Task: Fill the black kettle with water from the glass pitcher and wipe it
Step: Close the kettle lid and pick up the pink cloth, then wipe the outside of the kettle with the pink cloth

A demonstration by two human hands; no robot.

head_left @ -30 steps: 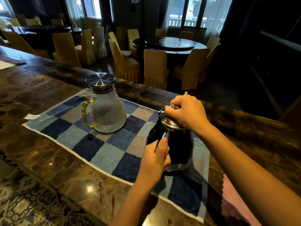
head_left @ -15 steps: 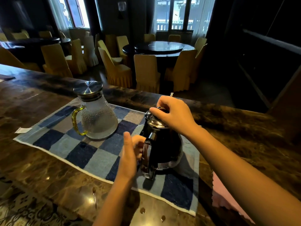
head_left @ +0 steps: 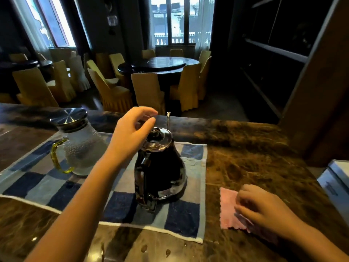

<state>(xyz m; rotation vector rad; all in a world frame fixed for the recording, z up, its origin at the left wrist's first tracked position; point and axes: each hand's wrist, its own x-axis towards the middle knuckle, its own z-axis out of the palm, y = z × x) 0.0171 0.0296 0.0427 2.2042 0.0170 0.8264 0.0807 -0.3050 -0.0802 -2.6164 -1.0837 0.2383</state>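
Two bare hands are showing: the left hand (head_left: 132, 129) and the right hand (head_left: 264, 207). One black kettle with a chrome lid (head_left: 160, 167) is standing just right of the left hand. One textured glass pitcher with a yellow handle and a steel lid (head_left: 81, 146) is standing to the left of that hand. One blue and grey checked towel (head_left: 117, 207) is lying under both vessels. One pink cloth with a pinked edge (head_left: 228, 208) is lying under the right hand's fingers. One dark marbled stone counter (head_left: 255, 163) is carrying all of it. A few water drops (head_left: 144, 248), roughly three or four, are sitting on the counter's near edge between the two forearms.
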